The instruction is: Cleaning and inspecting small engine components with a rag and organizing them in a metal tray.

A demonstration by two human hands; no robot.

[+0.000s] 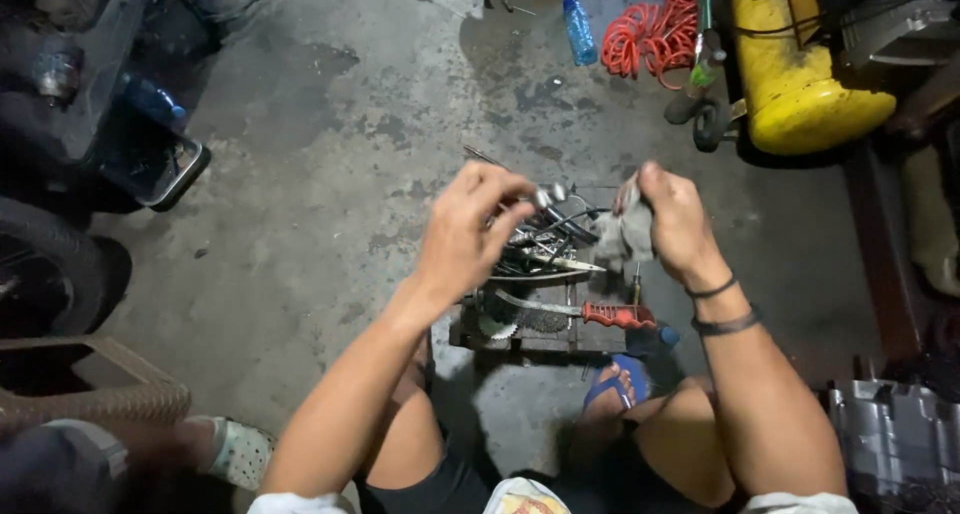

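Observation:
My left hand (475, 224) pinches a small shiny metal part (548, 194) between thumb and fingers. My right hand (672, 219) grips a grey rag (622, 236) just to the right of that part; two dark bands circle that wrist. Both hands hover above a low wooden tray (560, 340) filled with tools, cables and toothed sprockets. A tool with a red handle (618, 316) lies across the tray's near side. My bare knees flank the tray, and a blue sandal (618, 379) is on my foot below it.
The stained concrete floor (330, 184) spreads to the left. A yellow compressor tank (790, 69) and coiled orange hose (650, 29) stand at back right, with a blue plastic bottle (579, 31) nearby. A tyre (45, 269) and dark tray (150, 159) sit left; another person's foot (235, 452) is at bottom left.

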